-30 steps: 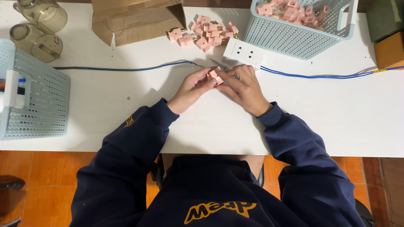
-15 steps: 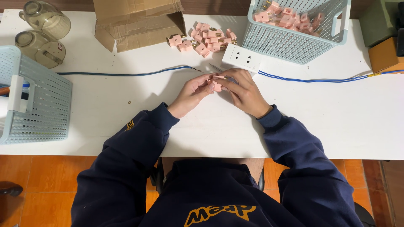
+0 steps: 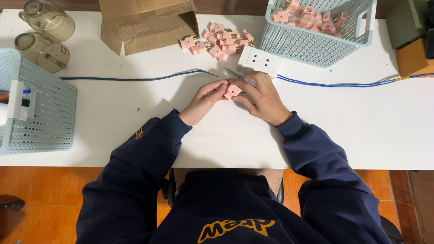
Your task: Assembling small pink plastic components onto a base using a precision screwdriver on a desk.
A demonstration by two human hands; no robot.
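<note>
**One pink plug between my two hands**

My left hand (image 3: pixel 204 100) and right hand (image 3: pixel 261 97) meet mid-table, fingertips of both pinching one pink plug (image 3: pixel 232 91). My right hand also holds a thin metal tool (image 3: pixel 237 73). Just beyond lies one white socket strip (image 3: pixel 259 60) and a loose pile of pink plugs (image 3: pixel 219 39), too tangled to count. Two baskets: the far right basket (image 3: pixel 316 45), the left basket (image 3: pixel 40 113). Two glass jugs (image 3: pixel 43 34) sit far left.
</note>
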